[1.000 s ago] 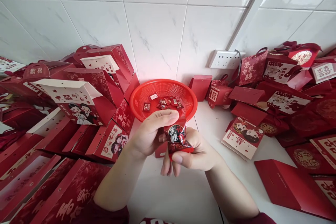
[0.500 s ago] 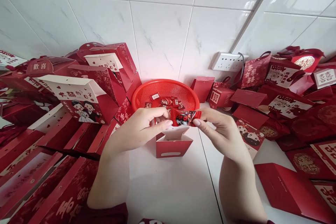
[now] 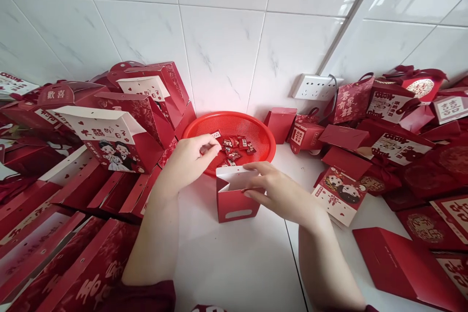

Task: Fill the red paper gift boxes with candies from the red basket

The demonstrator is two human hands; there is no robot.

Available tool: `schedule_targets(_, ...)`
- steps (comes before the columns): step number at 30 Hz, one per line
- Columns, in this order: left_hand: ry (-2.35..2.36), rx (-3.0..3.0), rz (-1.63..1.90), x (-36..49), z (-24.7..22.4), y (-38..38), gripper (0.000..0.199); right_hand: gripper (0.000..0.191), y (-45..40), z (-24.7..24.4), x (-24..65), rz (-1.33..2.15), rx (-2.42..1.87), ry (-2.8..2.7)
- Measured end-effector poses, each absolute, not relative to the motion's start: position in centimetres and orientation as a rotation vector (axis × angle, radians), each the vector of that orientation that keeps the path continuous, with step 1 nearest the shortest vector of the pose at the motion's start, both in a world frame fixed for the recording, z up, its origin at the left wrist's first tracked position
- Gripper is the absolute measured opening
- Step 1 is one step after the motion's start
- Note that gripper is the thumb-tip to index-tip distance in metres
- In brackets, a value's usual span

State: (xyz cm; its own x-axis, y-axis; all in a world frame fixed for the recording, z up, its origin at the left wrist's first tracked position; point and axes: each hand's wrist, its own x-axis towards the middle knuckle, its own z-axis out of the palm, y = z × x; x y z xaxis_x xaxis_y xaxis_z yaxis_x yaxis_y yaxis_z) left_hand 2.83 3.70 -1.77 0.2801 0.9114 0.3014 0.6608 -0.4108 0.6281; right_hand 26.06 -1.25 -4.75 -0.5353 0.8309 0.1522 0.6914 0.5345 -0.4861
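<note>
A small red gift box (image 3: 237, 204) stands upright on the white tabletop, its top flaps open and white inside. At its right side is my right hand (image 3: 270, 185), with fingers over the top rim and against the front panel, gripping it. Over the near left rim of a red plastic basket (image 3: 270, 141), my left hand (image 3: 201, 153) is curled, thumb and fingertips close together, with nothing visible in it. Several red wrapped candies (image 3: 232, 146) lie in the basket, behind the box. The candy seen between my hands earlier is out of sight.
Many red gift boxes (image 3: 120, 151) are packed along the left. More finished-looking boxes (image 3: 398, 146) pile up on the right, with a flat-lying couple-print box (image 3: 340, 195) nearer. A white power strip (image 3: 316, 87) is fixed to the tiled wall (image 3: 223, 48) behind.
My hands have parted and the wrapped candy is no longer seen between them. My right hand has come down onto the box; my left hand has shifted slightly left and up.
</note>
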Motion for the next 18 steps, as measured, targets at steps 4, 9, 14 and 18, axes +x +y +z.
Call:
schedule_targets(4,1.305,1.934,1.199,3.7,-1.2,5.8,0.024,0.022,-1.4,-5.3,23.9,0.479,-1.359,-2.522)
schedule_targets(9,1.045,1.965,1.212,6.8,0.0,12.2,0.026,0.018,-1.5,-6.3,21.9,0.371,-1.401,-2.621)
schedule_targets(14,1.214,2.105,0.454,9.5,-3.2,19.0,0.027,0.018,-1.5,-6.4,22.1,0.419,-1.354,-2.648)
schedule_targets(18,1.207,2.11,0.024,9.9,-7.7,21.0,0.021,0.018,-1.4,-6.2,22.2,0.415,-1.38,-2.647)
